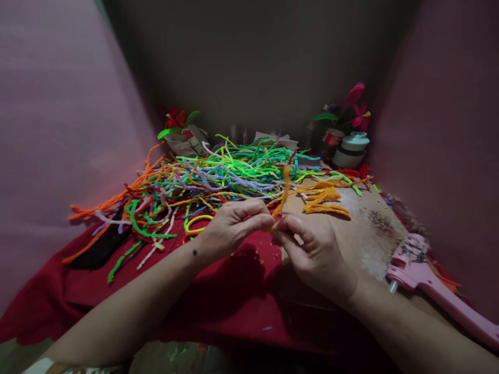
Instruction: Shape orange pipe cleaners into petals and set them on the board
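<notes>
An orange pipe cleaner (287,186) stands up from between my hands, its fuzzy tip blurred at the top. My left hand (244,221) pinches it from the left, thumb and forefinger pressed together. From the right, my right hand (312,249) pinches its lower end, the fingertips almost touching those of the left. The grip points themselves are partly hidden by my fingers. Just beyond my right hand, several folded orange pipe cleaner pieces (325,200) lie on a brown board (346,228). Yellow-handled scissors (197,224) rest behind my left wrist, half covered.
A big tangle of coloured pipe cleaners (237,171) spreads over the red cloth (218,291). A pink glue gun (424,275) lies at the right. At the back stand a lidded jar (353,148), pink flowers (360,111) and red flowers (176,118). Pink walls flank both sides.
</notes>
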Demonstrator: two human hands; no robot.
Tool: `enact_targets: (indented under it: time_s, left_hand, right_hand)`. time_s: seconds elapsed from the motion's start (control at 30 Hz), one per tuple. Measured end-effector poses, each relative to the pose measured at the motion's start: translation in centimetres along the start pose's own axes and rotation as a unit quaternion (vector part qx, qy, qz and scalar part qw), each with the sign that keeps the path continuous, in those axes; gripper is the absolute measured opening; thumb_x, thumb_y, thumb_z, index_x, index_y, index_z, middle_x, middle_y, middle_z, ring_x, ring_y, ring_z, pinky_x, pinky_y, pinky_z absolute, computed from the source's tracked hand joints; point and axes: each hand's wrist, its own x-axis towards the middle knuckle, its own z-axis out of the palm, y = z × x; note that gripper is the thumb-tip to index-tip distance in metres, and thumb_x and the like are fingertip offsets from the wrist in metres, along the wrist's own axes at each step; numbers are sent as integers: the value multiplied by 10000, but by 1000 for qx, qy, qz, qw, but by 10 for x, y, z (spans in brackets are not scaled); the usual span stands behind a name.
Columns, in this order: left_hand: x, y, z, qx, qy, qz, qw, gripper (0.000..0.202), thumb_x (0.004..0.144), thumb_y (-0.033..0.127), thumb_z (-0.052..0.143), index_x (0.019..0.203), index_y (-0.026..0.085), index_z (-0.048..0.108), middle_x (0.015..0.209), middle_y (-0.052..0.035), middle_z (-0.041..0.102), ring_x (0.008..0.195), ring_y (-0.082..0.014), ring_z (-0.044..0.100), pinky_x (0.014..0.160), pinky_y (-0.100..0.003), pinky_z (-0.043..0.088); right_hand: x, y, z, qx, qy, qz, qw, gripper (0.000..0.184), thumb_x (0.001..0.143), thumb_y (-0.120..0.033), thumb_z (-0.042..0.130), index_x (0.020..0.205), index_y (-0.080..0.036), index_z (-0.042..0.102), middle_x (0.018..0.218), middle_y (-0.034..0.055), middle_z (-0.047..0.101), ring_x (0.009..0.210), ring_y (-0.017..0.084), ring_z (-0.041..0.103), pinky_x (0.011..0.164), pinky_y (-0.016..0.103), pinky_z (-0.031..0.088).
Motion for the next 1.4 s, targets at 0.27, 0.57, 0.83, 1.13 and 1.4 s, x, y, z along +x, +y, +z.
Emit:
enact_targets:
  time_s: [0.27, 0.57, 0.83, 1.13, 1.4]
  left_hand:
    - [3, 3, -1, -14, 17, -66, 998, 227, 842, 304, 458, 765, 135, 588, 735, -6, 570, 702, -109, 514, 666, -203, 406]
    - [-3, -3, 4, 137, 21, 32, 990, 106, 814, 210, 529, 748, 140, 575, 727, -1, 573, 703, -96, 513, 669, -191, 393]
    - [-3, 0, 5, 50, 33, -74, 995, 129, 792, 205, 504, 688, 139, 541, 645, 28, 518, 610, -81, 459, 586, -186, 368]
    - [5, -13, -7, -28, 9, -143, 989, 142, 780, 269, 483, 722, 140, 485, 622, 41, 435, 564, -76, 386, 527, -197, 326]
    - [3, -10, -9, 75, -39, -108, 991, 128, 799, 237, 444, 736, 138, 494, 647, 27, 443, 593, -89, 398, 561, -209, 346]
  right_hand:
    - [3, 1, 0, 38, 3, 71, 997, 176, 826, -177, 485, 660, -173, 542, 582, -6, 564, 539, 102, 519, 559, 218, 396]
    - [5, 3, 1, 30, 4, 86, 996, 190, 819, -171, 496, 633, -161, 535, 572, -8, 537, 548, 99, 498, 563, 218, 379]
    - [6, 5, 3, 100, -21, 134, 986, 157, 810, -235, 512, 714, -151, 603, 636, 24, 601, 589, 119, 541, 573, 238, 415]
    - [15, 1, -1, 378, -44, 369, 848, 192, 693, -316, 646, 742, -139, 590, 596, 27, 642, 483, 108, 575, 484, 235, 469]
    - [10, 6, 0, 64, 20, 108, 992, 177, 802, -225, 517, 906, -157, 644, 838, 80, 664, 756, 183, 608, 697, 334, 484]
